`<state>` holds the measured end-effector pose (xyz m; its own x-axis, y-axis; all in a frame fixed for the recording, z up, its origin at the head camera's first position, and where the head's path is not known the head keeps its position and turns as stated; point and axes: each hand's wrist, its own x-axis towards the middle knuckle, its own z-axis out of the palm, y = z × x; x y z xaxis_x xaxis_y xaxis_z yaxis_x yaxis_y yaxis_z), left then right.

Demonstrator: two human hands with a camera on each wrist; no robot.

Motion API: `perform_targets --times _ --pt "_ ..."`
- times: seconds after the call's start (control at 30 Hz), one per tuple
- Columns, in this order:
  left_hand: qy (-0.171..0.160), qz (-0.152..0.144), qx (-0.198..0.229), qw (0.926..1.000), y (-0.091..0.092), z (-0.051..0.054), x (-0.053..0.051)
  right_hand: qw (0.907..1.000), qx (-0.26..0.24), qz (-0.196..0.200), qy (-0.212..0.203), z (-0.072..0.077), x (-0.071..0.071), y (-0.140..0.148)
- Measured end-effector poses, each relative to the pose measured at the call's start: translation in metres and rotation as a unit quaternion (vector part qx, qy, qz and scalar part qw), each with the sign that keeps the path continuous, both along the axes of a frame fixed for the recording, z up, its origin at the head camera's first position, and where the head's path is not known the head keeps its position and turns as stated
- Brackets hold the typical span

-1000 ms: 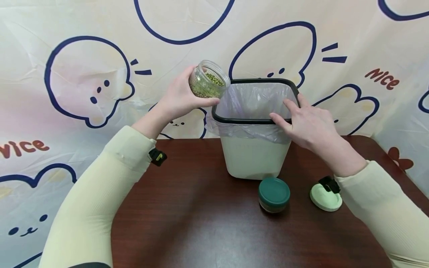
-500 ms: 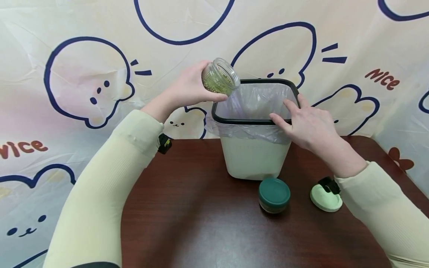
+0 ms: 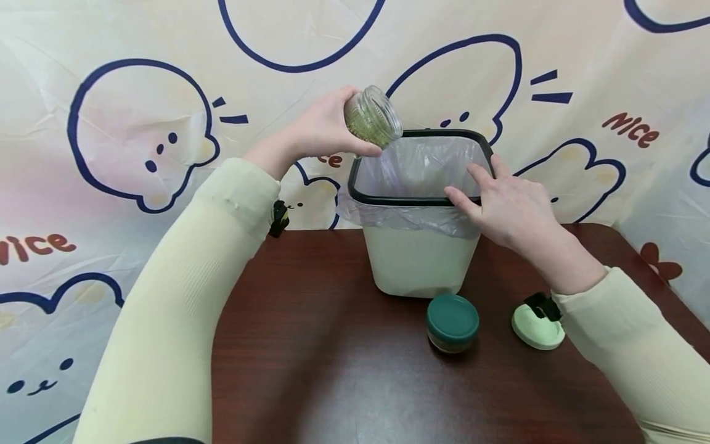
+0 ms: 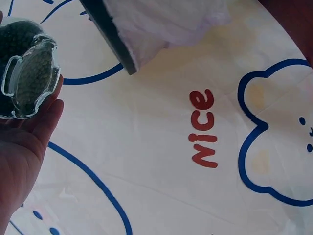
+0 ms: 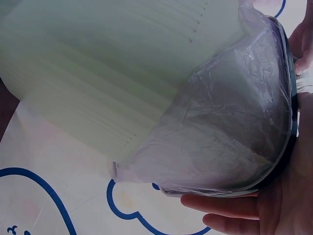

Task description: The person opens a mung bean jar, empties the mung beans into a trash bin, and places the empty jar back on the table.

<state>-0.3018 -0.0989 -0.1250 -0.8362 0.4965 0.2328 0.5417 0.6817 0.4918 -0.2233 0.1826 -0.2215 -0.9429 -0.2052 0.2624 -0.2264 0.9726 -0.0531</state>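
Observation:
My left hand (image 3: pixel 330 126) holds a clear glass jar (image 3: pixel 371 117), its lidless mouth tilted to the right by the back left corner of a trash bin. Small green beans (image 4: pixel 34 83) fill much of the jar; none are seen falling. The trash bin (image 3: pixel 421 259) is pale, with a black rim and a thin plastic liner (image 3: pixel 444 160). At the bin's right side my right hand (image 3: pixel 513 203) grips the rim. Some of its fingers (image 5: pixel 220 205) lie along the outside, while others reach over the rim in the head view.
A low jar with a dark green lid (image 3: pixel 453 317) stands just in front of the bin. To its right, partly under the right wrist's camera, lies a light green lid (image 3: pixel 538 327). Behind the brown table (image 3: pixel 310 345) hangs a patterned cloth (image 3: pixel 288 37).
My left hand has moved right and slightly up, bringing the jar toward the bin and tipping it further. The right hand and the bin stay where they were.

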Motion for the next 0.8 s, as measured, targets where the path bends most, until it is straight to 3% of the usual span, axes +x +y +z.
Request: perform_targets --times 0.23,0.5,0.7,0.8 --pt "0.041 0.001 -0.054 0.9977 0.006 0.010 -0.003 1.0000 0.001 -0.001 -0.001 0.000 0.000 0.000" --pt "0.026 -0.012 -0.090 0.9956 0.010 0.017 -0.004 1.0000 0.001 -0.003 -0.004 -0.001 0.000 -0.002" --pt "0.029 -0.018 -0.101 0.9944 0.016 0.030 -0.004 0.9999 -0.001 -0.006 -0.012 0.000 0.000 -0.002" --pt "0.033 -0.017 -0.108 0.9935 0.019 0.031 -0.004 0.9999 0.000 -0.008 -0.014 0.000 0.000 -0.002"
